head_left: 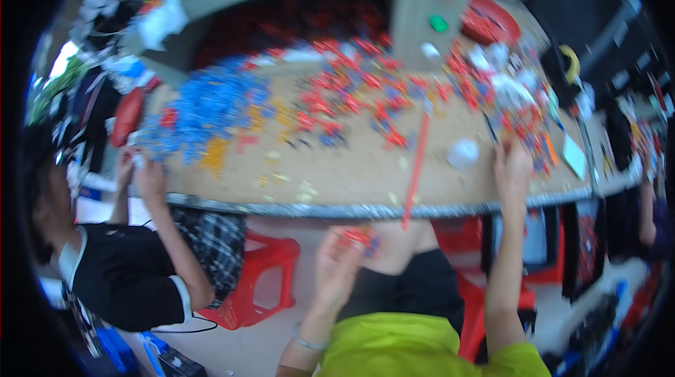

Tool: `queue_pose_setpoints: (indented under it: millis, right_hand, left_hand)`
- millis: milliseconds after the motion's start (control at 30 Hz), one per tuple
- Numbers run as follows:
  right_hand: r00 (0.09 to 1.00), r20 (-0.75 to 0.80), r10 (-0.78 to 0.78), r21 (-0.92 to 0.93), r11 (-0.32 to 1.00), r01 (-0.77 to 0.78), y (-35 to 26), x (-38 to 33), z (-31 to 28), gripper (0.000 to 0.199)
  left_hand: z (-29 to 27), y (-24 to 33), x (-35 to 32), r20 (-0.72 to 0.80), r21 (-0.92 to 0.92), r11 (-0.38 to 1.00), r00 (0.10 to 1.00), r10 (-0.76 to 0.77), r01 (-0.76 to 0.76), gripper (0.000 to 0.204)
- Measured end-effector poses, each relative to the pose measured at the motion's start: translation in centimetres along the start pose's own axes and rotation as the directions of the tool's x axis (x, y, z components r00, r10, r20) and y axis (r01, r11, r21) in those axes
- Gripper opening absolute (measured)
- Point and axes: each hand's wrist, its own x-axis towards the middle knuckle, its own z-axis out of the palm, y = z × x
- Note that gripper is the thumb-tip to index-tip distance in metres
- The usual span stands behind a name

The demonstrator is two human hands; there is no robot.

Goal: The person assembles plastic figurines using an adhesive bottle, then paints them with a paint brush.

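Observation:
My left hand (336, 264) is raised in front of the table's near edge, above my lap. Its fingers are closed round several small red and blue pieces (360, 238), too blurred to tell their kind. Farther right, my right hand (512, 162) reaches over the table to the near end of a mixed heap of red and blue pieces (513, 121). Its fingertips are smeared by motion, so whether they grip anything is unclear. Between the hands, a thin red strip (420, 159) lies on the tabletop and juts past its edge. A round white object (463, 154) sits left of my right hand.
A grey machine frame (408, 18) with red and green buttons spans the table's back. Blue pieces (211, 106) and yellow pieces (214, 155) are piled at left, where a co-worker's hands (146, 173) hold something white. A red bowl (492, 20) stands back right; red stools (264, 278) stand below.

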Motion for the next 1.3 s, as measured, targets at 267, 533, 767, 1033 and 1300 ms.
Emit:
queue_pose_setpoints:
  millis: [267, 533, 767, 1033, 1300]
  right_hand:
    - [0.97, 0.188, 0.156, 0.02, 0.986, -0.163, -0.4, 0.0, 0.2, 0.02]
    - [0.995, -0.103, 0.01, 0.239, 0.971, 0.015, 0.2, -0.4, -5.0, 0.017]
    - [0.667, 0.697, -0.264, 0.462, -0.547, -0.698, -10.0, -7.0, -13.3, 0.054]
    - [0.454, 0.421, -0.785, 0.208, -0.404, -0.891, -18.5, -4.7, -19.1, 0.088]
    - [0.552, 0.473, -0.686, 0.212, -0.52, -0.828, -19.5, -5.7, -19.3, 0.081]
  left_hand:
    - [-0.3, 0.2, -1.0, 0.063, -0.108, 0.991, 0.995, -0.078, 0.084, 0.042]
    - [-0.9, 1.1, -0.5, 0.068, -0.33, 0.939, 0.994, -0.083, 0.1, 0.042]
    - [-0.7, 1.2, 0.6, 0.061, -0.463, 0.881, 0.995, -0.075, 0.094, 0.042]
    - [-2.2, 0.8, -0.5, 0.128, -0.472, 0.881, 0.987, 0.095, -0.024, 0.044]
    - [-2.7, 1.5, -1.6, 0.153, -0.35, 0.937, 0.986, 0.063, -0.005, 0.048]
